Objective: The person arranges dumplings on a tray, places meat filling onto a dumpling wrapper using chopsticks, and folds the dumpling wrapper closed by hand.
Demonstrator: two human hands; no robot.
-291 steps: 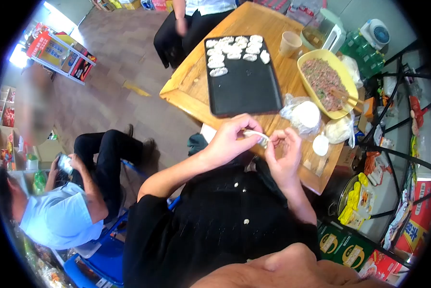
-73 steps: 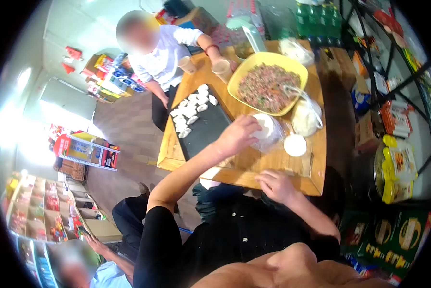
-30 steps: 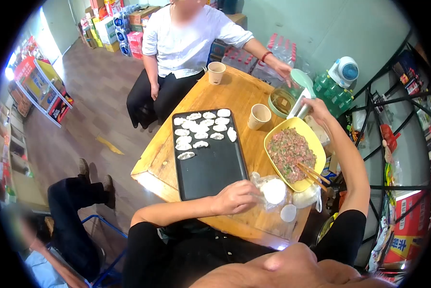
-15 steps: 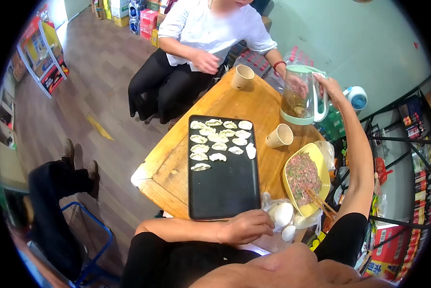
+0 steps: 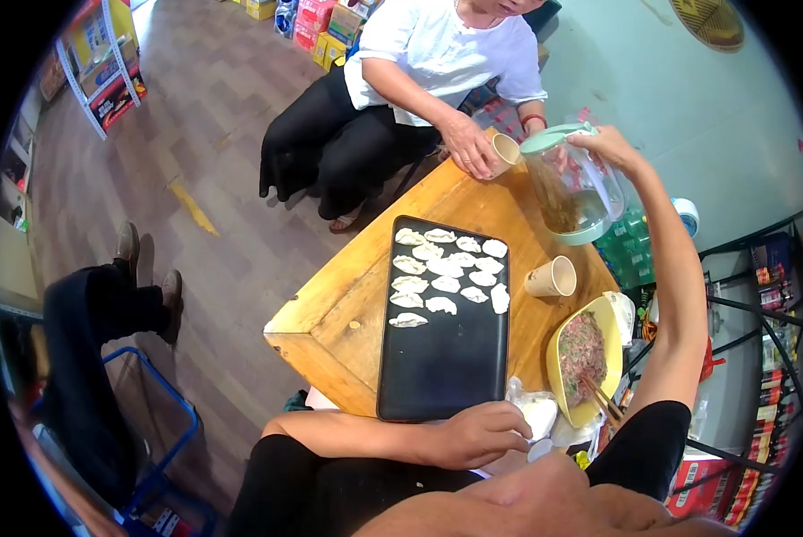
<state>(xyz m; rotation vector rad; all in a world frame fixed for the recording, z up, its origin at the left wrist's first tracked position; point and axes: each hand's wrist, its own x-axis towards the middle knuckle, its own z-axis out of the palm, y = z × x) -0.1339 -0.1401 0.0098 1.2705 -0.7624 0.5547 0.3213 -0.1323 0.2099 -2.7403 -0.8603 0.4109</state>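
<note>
My right hand (image 5: 605,148) grips the handle of a clear pitcher (image 5: 569,192) with a pale green lid, tilted toward a paper cup (image 5: 505,154) at the far edge. A person across the table has one hand on that cup and the other behind the pitcher. My left hand (image 5: 486,434) rests, fingers curled, by the near right corner of a black tray (image 5: 446,367) holding several dumplings (image 5: 408,265). What it holds, if anything, is hidden. Beside it lie white wrappers (image 5: 537,415) in plastic. A second paper cup (image 5: 553,277) stands near the yellow bowl (image 5: 604,318) of meat filling.
Chopsticks (image 5: 603,400) lean in the bowl. The wooden table (image 5: 330,313) has its left corner over the floor. A seated person's legs and a blue chair frame (image 5: 182,430) are at the left. Green bottles (image 5: 629,251) and a black rack stand at the right.
My right hand has taken the pitcher, lifted it and tilted it toward the far cup. The other person's hand has moved onto that cup. My left hand has stayed near the wrappers.
</note>
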